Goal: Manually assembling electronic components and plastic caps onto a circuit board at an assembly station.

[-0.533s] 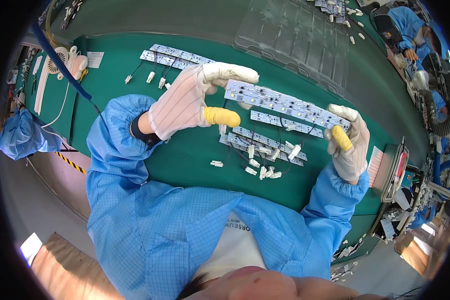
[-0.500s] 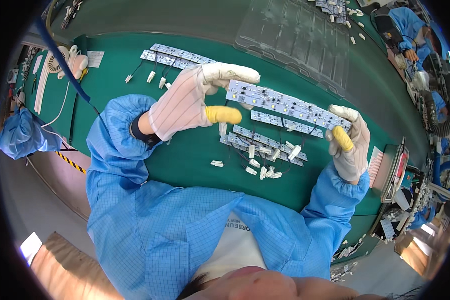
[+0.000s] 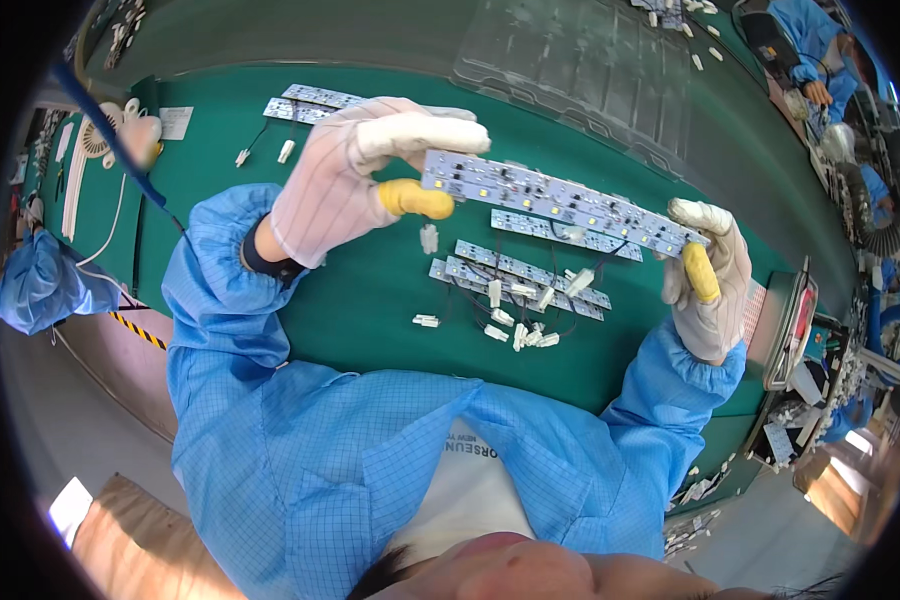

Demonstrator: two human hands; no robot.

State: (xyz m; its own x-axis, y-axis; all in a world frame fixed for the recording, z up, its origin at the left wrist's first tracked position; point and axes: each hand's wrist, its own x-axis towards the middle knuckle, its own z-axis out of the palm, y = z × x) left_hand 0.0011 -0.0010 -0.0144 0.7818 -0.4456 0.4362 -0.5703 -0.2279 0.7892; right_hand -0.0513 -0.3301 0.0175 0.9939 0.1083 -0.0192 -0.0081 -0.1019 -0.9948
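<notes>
A long white LED circuit board (image 3: 560, 200) with rows of small parts is held up above the green table, its right end lower in view. My left hand (image 3: 335, 170), in a striped white glove with a yellow thumb cover, is closed on the board's left end. My right hand (image 3: 715, 275), gloved the same way, pinches the right end between thumb and fingers. A white connector (image 3: 429, 238) hangs below the left end. Beneath the held board lie another LED board (image 3: 530, 230) and a group of boards (image 3: 515, 276) with black wires and several white connectors (image 3: 532, 338).
More LED boards (image 3: 295, 110) lie beyond my left hand. A clear plastic tray (image 3: 580, 85) is at the far side. A small fan (image 3: 100, 130) stands far left, and a framed device (image 3: 792, 330) at the right edge. A blue cable (image 3: 110, 130) crosses the left. Other workers appear at the sides.
The board and my left hand have moved a little left and up in view. My right hand has moved slightly right, its thumb now at the board's very end. Both hands keep hold.
</notes>
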